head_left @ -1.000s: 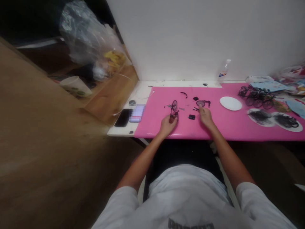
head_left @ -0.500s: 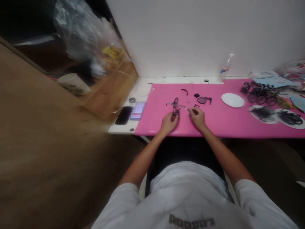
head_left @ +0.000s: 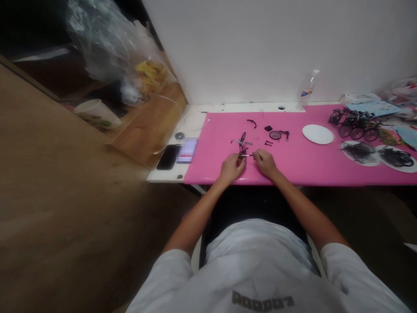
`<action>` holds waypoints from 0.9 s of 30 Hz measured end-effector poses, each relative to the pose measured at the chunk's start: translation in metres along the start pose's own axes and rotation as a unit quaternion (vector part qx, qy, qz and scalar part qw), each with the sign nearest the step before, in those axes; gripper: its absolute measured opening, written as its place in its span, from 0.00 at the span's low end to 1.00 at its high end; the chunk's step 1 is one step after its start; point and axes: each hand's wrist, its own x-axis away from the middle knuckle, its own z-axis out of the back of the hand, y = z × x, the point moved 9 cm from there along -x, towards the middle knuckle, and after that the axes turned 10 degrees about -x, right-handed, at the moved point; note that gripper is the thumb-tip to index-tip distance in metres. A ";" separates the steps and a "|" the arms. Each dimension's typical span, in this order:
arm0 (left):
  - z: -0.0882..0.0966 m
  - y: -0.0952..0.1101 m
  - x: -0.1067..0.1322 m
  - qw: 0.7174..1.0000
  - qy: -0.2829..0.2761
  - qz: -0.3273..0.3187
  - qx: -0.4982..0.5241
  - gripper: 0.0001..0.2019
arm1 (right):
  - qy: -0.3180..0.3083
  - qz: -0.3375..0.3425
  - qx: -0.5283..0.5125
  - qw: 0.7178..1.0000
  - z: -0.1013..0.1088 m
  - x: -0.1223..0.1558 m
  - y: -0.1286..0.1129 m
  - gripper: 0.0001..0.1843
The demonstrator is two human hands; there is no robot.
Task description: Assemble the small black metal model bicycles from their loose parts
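My left hand is closed on the lower end of a small dark model bicycle, partly assembled, with a wheel and handlebar pointing away from me. Between the fingers of my right hand is a thin screwdriver; its metal shaft reaches left to the bicycle frame by my left fingertips. The exact contact spot is too small to make out. Just beyond my hands lie a small dark bracket, a wheel with a fork piece, a black square part and a curved black strip.
A pink mat covers most of the table. To the right are a white plate, two plates of dark parts and several finished model bicycles. A clear bottle stands by the wall. A black phone lies at the left edge.
My right hand has moved slightly left, bringing the screwdriver shaft up to the bicycle. The bicycle has turned a little in my left hand, so its wheel shows narrower.
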 end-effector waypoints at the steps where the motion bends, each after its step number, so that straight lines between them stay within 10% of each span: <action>1: 0.000 0.000 0.000 1.000 -0.001 0.000 -0.001 0.10 | -0.003 0.003 0.010 1.000 -0.001 0.000 0.000 0.36; 27: 0.002 0.004 -0.001 1.000 -0.006 -0.002 -0.001 0.09 | 0.009 0.012 0.045 0.999 -0.001 0.000 0.003 0.34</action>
